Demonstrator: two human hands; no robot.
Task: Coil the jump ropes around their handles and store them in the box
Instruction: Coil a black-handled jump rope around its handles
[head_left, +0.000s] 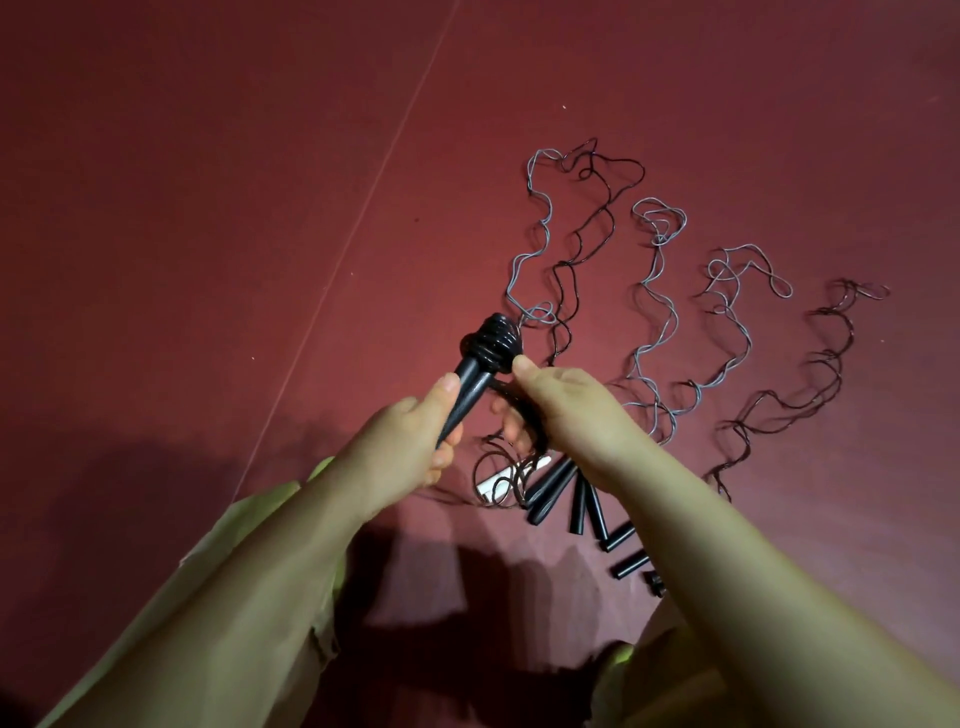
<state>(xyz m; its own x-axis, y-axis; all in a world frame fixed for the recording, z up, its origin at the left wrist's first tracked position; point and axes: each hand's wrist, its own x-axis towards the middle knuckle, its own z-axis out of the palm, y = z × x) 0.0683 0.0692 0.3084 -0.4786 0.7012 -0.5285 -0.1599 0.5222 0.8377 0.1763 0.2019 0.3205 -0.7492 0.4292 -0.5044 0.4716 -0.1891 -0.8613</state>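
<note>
I have the left hand (415, 441) wrapped round the lower end of a pair of black handles (470, 387), held side by side and tilted up and away from me, with a tight black coil (493, 340) already built up round their top. My right hand (561, 415) sits just beside them, fingers curled round the slack rope (514, 400) that runs down from the coil, thumb stretched toward the wraps. The rope looks thin, light and springy: the loose stretch below my hands curls into loops (501, 478) of its own accord, so I judge it will want to unwind unless I keep tension on it and pin the last turn with a thumb. The handles look rigid and smooth, tapering, best gripped low where the left hand has them, leaving the top free for winding. On the dark red floor (208, 208) beyond lie more ropes (727, 312), black and grey, spread in wavy lines, with spare black handles (571, 493) near my right forearm. I cannot see the box anywhere in view.
</note>
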